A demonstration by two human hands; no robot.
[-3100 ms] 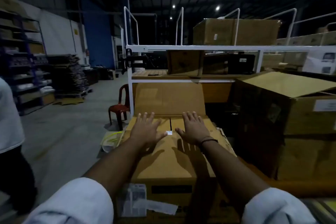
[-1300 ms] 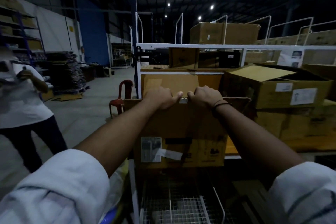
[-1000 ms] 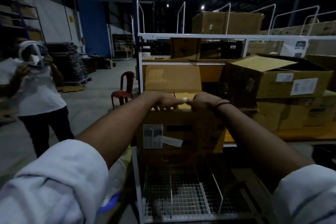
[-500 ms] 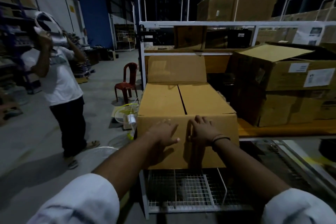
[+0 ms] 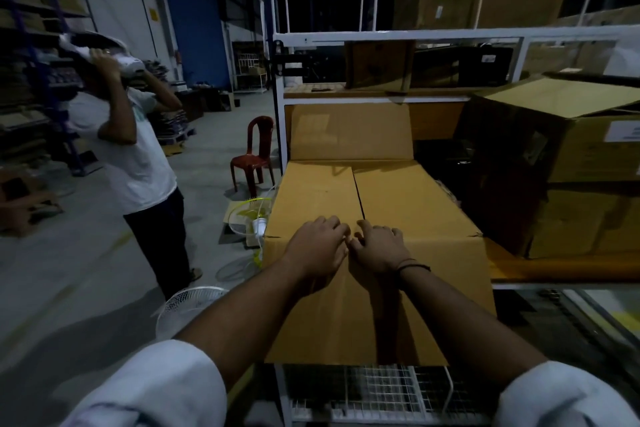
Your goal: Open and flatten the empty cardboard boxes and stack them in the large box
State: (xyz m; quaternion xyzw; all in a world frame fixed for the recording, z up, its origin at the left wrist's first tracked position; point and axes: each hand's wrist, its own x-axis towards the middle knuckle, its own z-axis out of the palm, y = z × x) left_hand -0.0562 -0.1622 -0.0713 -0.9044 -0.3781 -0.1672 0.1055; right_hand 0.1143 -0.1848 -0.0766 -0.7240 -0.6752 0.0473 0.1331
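A brown cardboard box (image 5: 408, 204) stands on a white metal rack (image 5: 388, 35) straight in front of me. Its two top flaps lie closed with a seam down the middle, and a back flap stands upright. My left hand (image 5: 318, 246) and my right hand (image 5: 379, 248) sit side by side at the near top edge, right at the seam. Both hands have their fingers curled over that edge onto the flap ends. The fingertips are partly hidden. A large box (image 5: 568, 149) with a raised top flap stands to the right.
A person in a white shirt (image 5: 131, 156) stands close at the left with raised arms. A red plastic chair (image 5: 254, 156) and fan parts (image 5: 194, 305) are on the floor left of the rack. A wire mesh shelf (image 5: 377, 392) lies under the box. More boxes fill the upper shelves.
The box was tipped and turned so its plain face is toward me and the seamed flaps are on top. My hands have climbed from the front face to the top edge and curled.
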